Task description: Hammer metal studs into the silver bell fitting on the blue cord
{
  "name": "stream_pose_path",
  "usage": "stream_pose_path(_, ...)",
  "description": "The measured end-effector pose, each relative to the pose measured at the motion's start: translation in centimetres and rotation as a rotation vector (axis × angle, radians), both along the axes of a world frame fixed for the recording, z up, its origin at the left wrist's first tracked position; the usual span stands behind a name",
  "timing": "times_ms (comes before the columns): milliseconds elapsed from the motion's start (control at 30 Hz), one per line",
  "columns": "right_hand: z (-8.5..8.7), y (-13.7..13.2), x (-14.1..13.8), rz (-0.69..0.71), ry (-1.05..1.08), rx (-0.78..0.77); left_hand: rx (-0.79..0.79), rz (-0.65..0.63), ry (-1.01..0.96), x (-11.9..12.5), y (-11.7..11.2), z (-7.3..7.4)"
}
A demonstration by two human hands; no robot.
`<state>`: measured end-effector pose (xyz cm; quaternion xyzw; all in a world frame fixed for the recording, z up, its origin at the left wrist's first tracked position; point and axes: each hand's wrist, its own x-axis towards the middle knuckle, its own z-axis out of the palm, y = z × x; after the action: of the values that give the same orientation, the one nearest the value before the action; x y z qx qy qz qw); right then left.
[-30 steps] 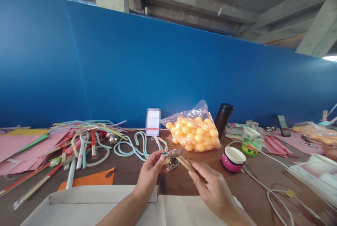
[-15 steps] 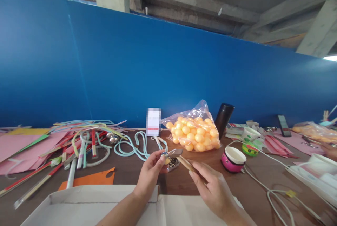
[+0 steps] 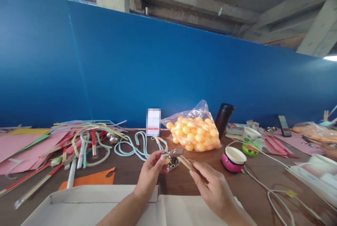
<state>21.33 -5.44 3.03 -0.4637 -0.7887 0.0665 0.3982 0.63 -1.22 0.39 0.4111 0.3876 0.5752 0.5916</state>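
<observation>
My left hand [image 3: 151, 171] pinches a shiny round metal ball [image 3: 166, 157] between thumb and fingers; yellowish reflections show on it. In my right hand [image 3: 214, 185], the fingers are closed round a tool with a light wooden handle [image 3: 187, 164] and a flat metal head [image 3: 176, 152]. That head reaches to the upper right side of the ball; whether they touch I cannot tell. Just behind and below lies a small clear container [image 3: 173, 164] of little dark metallic pieces, partly hidden by my hands and the tool.
A clear bag of orange balls [image 3: 196, 134] lies behind my hands, beside a black bottle [image 3: 225, 119]. To the right stand a pink cup [image 3: 233, 159] and a white cable [image 3: 259, 180]. Tubes and sticks [image 3: 86, 141] pile up left. An open cardboard box [image 3: 105, 194] lies in front.
Almost nothing differs. The metal head of the tool has shifted very slightly against the ball, while both hands keep their grip and place.
</observation>
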Motion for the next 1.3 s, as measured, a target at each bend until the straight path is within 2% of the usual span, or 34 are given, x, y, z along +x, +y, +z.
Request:
stream_pose_path(533,-0.18,0.08,0.0,-0.016,-0.085,-0.009,-0.007,-0.006,0.0,0.04,0.09,0.07)
stream_pose_path(1300,-0.12,0.06,-0.2,-0.019,-0.053,0.002,0.003,0.006,-0.015,0.01,0.01,0.27)
